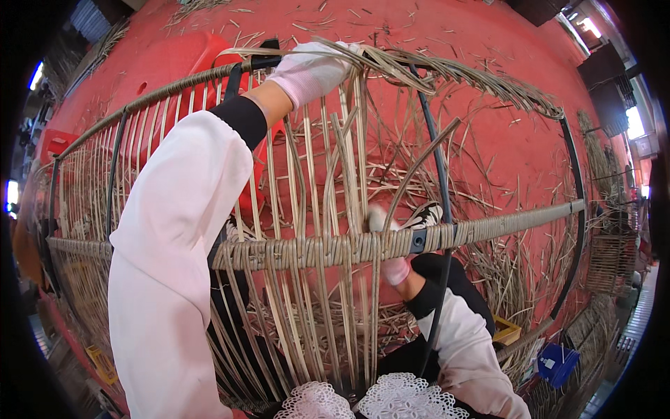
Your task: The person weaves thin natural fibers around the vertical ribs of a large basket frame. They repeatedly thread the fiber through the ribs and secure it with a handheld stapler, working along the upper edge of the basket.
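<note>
Right hand (380, 219) blurred, partly hidden, mid-frame
The wrapped rail (307, 252) covers part; white lace (413, 399) is cut off at the lower edge.

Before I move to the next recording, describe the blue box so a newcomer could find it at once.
Start at the big strand-wrapped frame and go to the picture's lower right. There, a small yellow tray shows; the blue box lies farther right and slightly lower. Its blue sides and white label set it apart from the tray and the brown strands around it.
</note>
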`<state>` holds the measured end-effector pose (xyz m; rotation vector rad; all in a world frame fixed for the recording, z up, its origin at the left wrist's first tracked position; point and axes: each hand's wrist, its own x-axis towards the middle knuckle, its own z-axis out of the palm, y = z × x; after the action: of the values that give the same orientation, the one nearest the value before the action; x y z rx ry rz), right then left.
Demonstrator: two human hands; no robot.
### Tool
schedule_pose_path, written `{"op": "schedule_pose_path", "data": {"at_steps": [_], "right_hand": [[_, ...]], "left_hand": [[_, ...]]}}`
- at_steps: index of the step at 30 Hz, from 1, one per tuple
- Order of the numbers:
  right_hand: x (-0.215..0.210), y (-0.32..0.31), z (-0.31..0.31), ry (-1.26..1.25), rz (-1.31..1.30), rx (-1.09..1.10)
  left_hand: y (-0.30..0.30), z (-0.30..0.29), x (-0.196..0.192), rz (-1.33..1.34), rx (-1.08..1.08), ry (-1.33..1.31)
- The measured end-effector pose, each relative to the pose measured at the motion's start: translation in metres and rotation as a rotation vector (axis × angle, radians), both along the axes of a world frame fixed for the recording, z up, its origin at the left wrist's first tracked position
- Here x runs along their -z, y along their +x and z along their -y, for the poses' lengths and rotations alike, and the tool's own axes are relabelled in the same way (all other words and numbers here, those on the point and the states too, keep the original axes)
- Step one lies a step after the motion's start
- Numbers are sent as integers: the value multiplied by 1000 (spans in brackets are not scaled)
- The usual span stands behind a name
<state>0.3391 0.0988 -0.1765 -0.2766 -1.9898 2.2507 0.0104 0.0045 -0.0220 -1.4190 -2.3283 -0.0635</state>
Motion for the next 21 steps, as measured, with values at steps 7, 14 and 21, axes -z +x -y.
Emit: {"op": "schedule_pose_path", "data": {"at_steps": [7,14,21], "right_hand": [[121,70,-36,1034,637,-578],[-37,-207,-51,-63,-337,93],[-45,-274,-71,256,-425,-58]], "left_hand": [[0,4,-5,18,89,69],[-90,-19,-6,525,252,-70],[-128,-44,24,641,120,-164]]}}
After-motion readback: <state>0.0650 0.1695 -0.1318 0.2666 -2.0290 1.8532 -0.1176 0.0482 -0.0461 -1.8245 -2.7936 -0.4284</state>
